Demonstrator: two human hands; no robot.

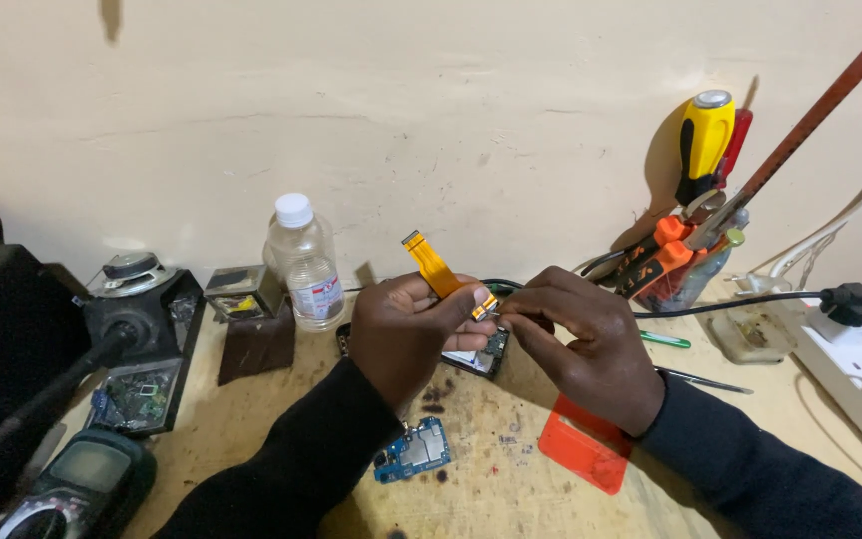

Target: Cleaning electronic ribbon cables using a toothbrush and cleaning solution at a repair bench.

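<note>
At the centre of the frame the left hand (413, 334) is pinching an orange flex ribbon cable (435, 268) between thumb and fingers (466, 296), closed tightly on its lower part while the free end is sticking up and to the left toward the wall. The right hand (581, 349) is meeting it from the right, its fingers drawn together at the cable's lower connector end, just beside the left thumb; whether they are gripping the connector or only touching it is hard to tell. Both hands are hovering just above an opened phone body (486, 355) that is lying on the counter (511, 489), mostly hidden beneath them. Below the left wrist, in the lower middle of the frame, a small blue circuit board (413, 450) is lying flat, and to the lower right of the hands an orange plastic card (583, 454) is resting partly under the right forearm. A clear plastic bottle with a white cap (303, 262) is standing upright to the left of the hands, near the wall. At the upper right a cluster of tools with a yellow-handled screwdriver (705, 140) is leaning against the wall, and a multimeter (77, 489) is sitting in the lower left corner.
</note>
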